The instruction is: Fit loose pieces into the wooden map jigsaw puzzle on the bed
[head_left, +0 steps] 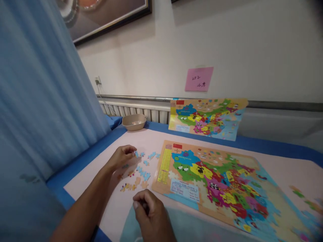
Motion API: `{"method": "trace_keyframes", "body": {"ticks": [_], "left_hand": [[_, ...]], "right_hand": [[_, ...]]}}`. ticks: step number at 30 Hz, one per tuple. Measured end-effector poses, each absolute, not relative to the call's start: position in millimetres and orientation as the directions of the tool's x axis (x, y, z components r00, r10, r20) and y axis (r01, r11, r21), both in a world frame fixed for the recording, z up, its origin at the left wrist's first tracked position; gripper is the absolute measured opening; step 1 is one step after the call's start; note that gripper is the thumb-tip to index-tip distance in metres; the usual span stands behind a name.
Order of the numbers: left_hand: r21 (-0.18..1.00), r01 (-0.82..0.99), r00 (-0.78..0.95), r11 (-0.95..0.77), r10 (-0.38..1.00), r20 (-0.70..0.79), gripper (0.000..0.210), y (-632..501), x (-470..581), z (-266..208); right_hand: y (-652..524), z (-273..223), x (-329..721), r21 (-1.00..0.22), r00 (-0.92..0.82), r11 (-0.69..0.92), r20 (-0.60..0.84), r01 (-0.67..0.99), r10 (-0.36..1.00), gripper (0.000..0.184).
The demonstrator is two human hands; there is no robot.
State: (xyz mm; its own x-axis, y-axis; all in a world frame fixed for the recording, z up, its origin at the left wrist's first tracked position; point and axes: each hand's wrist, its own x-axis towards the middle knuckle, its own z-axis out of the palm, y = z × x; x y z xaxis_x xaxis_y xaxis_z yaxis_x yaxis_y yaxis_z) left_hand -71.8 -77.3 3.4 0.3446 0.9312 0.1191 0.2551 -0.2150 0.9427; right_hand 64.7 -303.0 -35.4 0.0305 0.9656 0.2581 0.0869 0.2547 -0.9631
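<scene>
Left hand (122, 156) pinches 1 of the loose pieces (141, 173); puzzle board (222, 188) lies rightward; right hand (148, 206), nearer it, curled, contents unclear.

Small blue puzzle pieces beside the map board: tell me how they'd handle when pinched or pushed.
The small flat blue puzzle pieces look thin and light, so they probably slide easily on the smooth pink tabletop. Lying flat, they won't roll, but pinching one up, as the left hand seems to, likely needs fingertips at an edge.
</scene>
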Motion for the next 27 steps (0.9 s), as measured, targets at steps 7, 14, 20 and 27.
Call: {"method": "trace_keyframes", "body": {"ticks": [7, 14, 20, 27], "left_hand": [[0.937, 0.31, 0.013, -0.158, 0.987, 0.162, 0.048, -46.6, -118.2, 10.6], [0.911, 0.398, -0.062, -0.108, 0.988, 0.144, 0.036, -39.1, -143.1, 7.6], [0.895, 0.438, 0.029, -0.085, 0.996, 0.081, 0.037, -39.7, -146.3, 7.8], [0.888, 0.448, 0.18, -0.104, 0.983, 0.024, 0.036, -42.5, -140.2, 11.0]], "right_hand": [[-303.0, -38.1, 60.6, -0.96, -0.038, 0.251, 0.248, 0.124, 0.968, 0.019], [-303.2, -34.3, 63.3, -0.958, -0.108, 0.247, 0.233, 0.143, 0.967, 0.02], [-304.7, -32.0, 62.8, -0.958, -0.129, 0.242, 0.224, 0.152, 0.966, 0.021], [-307.6, -37.5, 56.3, -0.963, -0.068, 0.233, 0.225, 0.137, 0.972, 0.023]]}}
